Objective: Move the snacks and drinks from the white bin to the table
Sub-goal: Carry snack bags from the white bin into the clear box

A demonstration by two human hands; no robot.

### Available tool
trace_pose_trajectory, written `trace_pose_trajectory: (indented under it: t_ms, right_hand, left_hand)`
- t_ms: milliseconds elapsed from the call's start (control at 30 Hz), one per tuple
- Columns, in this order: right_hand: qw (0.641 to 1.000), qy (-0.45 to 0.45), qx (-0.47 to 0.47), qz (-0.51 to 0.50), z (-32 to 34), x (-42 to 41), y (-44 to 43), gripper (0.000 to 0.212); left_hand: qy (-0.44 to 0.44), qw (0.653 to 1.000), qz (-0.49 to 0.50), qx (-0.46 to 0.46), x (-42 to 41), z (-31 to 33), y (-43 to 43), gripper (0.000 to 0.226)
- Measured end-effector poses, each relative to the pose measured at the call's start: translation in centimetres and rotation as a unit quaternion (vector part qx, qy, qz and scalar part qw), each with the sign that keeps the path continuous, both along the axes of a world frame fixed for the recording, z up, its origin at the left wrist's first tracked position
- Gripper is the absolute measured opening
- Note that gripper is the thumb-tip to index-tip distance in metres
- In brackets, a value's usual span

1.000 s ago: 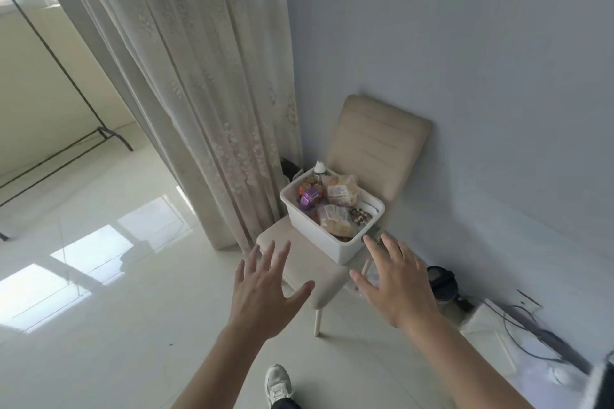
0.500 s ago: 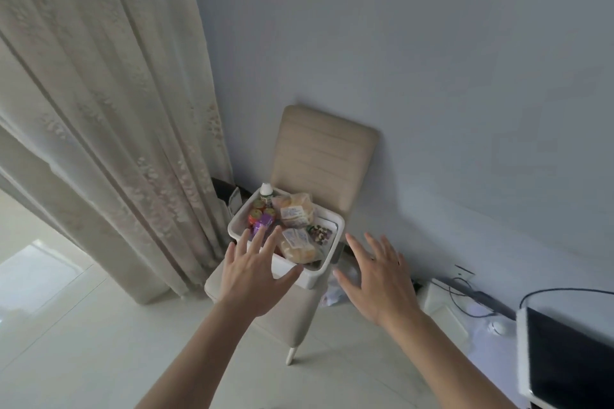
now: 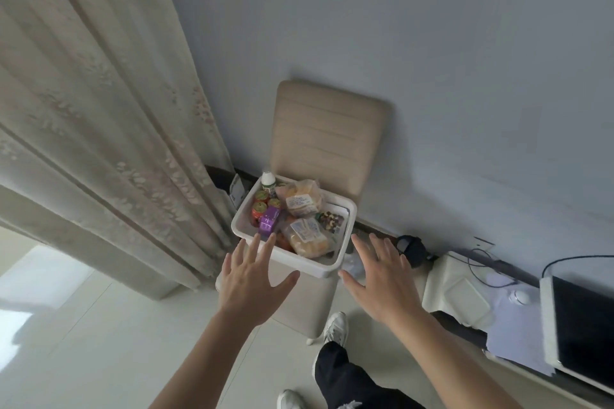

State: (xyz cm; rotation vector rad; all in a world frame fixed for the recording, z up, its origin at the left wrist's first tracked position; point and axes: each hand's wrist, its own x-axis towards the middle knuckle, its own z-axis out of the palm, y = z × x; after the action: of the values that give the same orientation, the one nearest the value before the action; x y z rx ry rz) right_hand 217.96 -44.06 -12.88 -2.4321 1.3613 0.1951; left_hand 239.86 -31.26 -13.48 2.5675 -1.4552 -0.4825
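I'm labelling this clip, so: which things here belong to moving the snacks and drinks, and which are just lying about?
Job: bin, snack bags, cans, carton, bottle, left hand, right hand.
Lying about: chair, curtain, screen.

White bin (image 3: 315,267) of smooth matt plastic; bags (image 3: 300,199) of clear glossy film; cans (image 3: 259,211) of shiny metal; chair (image 3: 329,139) in ribbed matt upholstery; curtain (image 3: 99,109) of patterned woven cloth; floor (image 3: 83,342) of glossy tile.

Full white bin (image 3: 345,226) of snacks and drinks sits on chair (image 3: 329,139).
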Motion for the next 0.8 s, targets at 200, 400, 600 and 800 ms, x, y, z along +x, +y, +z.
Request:
trace_pose_trajectory:
  t_ms: [200, 400, 600, 800]
  right_hand:
    - [0.998, -0.012, 0.057, 0.004, -3.7, 2.9, -4.8, 0.081]
    - [0.994, -0.07, 0.087, -0.018, -6.3, 5.2, -12.0, 0.084]
    - [0.991, -0.096, 0.088, -0.024, -7.8, 5.6, -16.1, 0.081]
    - [0.986, -0.094, 0.132, -0.033, -10.9, 7.3, -16.2, 0.082]
  left_hand:
    - [-0.017, 1.0, 0.002, 0.025, 3.0, -1.3, -3.4, 0.092]
    - [-0.034, 0.998, -0.023, 0.039, 5.5, -1.6, -10.6, 0.092]
    - [-0.041, 0.998, -0.045, 0.009, 6.7, -3.1, -17.4, 0.088]
    - [-0.038, 0.996, -0.084, 0.001, 7.8, -7.2, -21.2, 0.086]
